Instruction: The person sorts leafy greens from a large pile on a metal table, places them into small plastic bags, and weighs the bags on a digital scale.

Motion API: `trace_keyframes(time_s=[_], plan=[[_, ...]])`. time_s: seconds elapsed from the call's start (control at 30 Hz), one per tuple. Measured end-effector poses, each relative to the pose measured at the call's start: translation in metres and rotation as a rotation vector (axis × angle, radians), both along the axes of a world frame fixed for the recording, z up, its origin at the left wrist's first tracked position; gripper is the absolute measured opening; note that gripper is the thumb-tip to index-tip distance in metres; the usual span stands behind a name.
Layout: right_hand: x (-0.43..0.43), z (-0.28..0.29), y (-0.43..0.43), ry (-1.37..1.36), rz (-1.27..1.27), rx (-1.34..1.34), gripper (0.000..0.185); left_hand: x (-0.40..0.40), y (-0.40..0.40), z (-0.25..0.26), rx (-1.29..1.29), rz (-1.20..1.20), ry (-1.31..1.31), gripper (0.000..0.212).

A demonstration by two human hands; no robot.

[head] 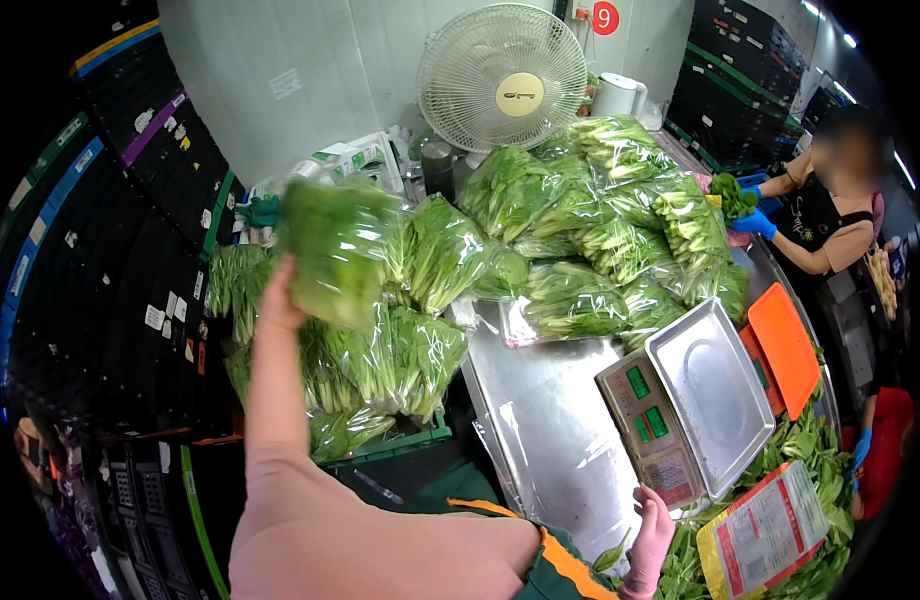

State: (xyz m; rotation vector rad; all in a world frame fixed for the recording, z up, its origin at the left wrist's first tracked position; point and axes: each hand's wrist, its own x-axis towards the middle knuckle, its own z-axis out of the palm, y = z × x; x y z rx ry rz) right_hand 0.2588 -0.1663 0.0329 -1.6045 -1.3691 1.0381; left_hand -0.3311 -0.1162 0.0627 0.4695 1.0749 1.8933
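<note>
My left hand (pixel 281 296) grips a clear plastic bag of leafy greens (pixel 340 255), blurred and raised at arm's length on the left. Below and around it, more bagged greens (pixel 385 360) fill a dark crate with a green rim (pixel 404 445). Beside the lower edge of a digital scale (pixel 651 435) is my right hand (pixel 650 529), its fingers loosely bent and nothing visible in them. The scale's metal pan (pixel 711 397) holds nothing. Loose green leaves (pixel 805 442) lie to the right of the scale, with a printed plastic packet (pixel 764 532) on top.
Bagged greens (pixel 602 217) are heaped at the back of the steel table (pixel 557 435). Behind stand a fan (pixel 503 79) and a white kettle (pixel 617 95). An orange scale (pixel 782 352) sits at right. Stacked crates (pixel 130 247) rise at left. A blue-gloved co-worker (pixel 812 202) holds greens.
</note>
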Motion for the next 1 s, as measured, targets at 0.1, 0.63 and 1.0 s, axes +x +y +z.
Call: trace_keyframes(time_s=[0.1,0.63,1.0], plan=[[0.026,-0.013,-0.013,0.115,-0.105,-0.067,0.025,-0.061,-0.022,0.026,-0.536,0.402,0.455,0.078],[0.151,-0.042,0.03,-0.81,-0.76,0.397,0.047,0.331,0.063,-0.133,-0.365,-1.096,1.59,0.067],[0.199,-0.085,0.02,-0.703,-0.877,-0.181,0.033,0.258,0.108,-0.1,-0.248,-1.007,2.082,0.075]])
